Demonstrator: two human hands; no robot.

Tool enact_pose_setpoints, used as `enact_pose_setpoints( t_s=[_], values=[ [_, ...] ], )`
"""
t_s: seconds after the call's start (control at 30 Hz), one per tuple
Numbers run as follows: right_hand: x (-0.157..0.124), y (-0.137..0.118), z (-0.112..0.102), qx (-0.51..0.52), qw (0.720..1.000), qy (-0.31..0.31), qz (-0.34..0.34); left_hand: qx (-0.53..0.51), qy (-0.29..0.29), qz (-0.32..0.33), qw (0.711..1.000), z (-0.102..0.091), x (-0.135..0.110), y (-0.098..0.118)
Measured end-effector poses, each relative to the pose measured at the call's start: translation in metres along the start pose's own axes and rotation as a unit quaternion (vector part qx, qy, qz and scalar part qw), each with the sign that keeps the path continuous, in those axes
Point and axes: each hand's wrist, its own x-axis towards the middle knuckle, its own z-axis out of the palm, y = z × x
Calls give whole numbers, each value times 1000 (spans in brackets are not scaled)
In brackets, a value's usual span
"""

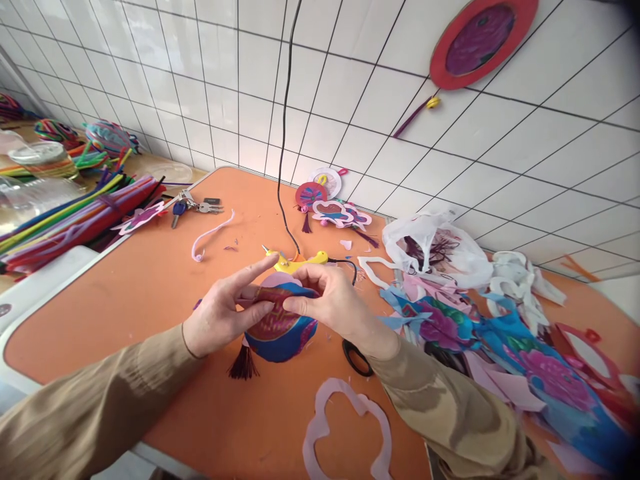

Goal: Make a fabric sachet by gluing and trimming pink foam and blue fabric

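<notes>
Both my hands hold a round blue fan-shaped craft piece (283,337) with a maroon centre and a dark tassel (243,365) hanging below, just above the orange table (150,287). My left hand (225,310) grips its left side, index finger stretched out over the top. My right hand (327,303) pinches its upper edge with thumb and fingers. A yellow glue gun (297,261) lies right behind the hands, its black cord (285,133) running up the wall.
Black scissors (356,359) lie under my right wrist. A pink paper cut-out (345,427) lies near the front edge. Pipe cleaners (70,213) and keys (193,207) are at left. A plastic bag (435,250) and coloured paper scraps (500,347) fill the right. A red round craft (480,40) hangs on the tiled wall.
</notes>
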Motion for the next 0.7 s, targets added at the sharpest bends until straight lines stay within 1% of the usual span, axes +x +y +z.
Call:
enact_pose_setpoints(
  t_s=[0.07, 0.13, 0.33, 0.5, 0.63, 0.7],
  values=[
    [0, 0, 2, -14, 1000, 24, 2, 11, 3, 1, 1000, 0, 0, 0],
    [0, 0, 3, -10, 999, 32, -1, 16, 5, 0, 1000, 0, -1, 1],
    [-1, -1, 1, -13, 999, 30, 0, 26, 5, -21, 999, 0, 0, 1],
    [-3, -4, -1, -3, 1000, -12, -2, 13, -1, -43, 999, -1, 0, -2],
    [-5, -4, -1, -53, 998, 5, -20, -6, 1, -50, 999, 0, 0, -2],
    [-5, -4, 0, -64, 998, 15, -25, -24, -8, -60, 998, -1, 0, -1]
  ],
)
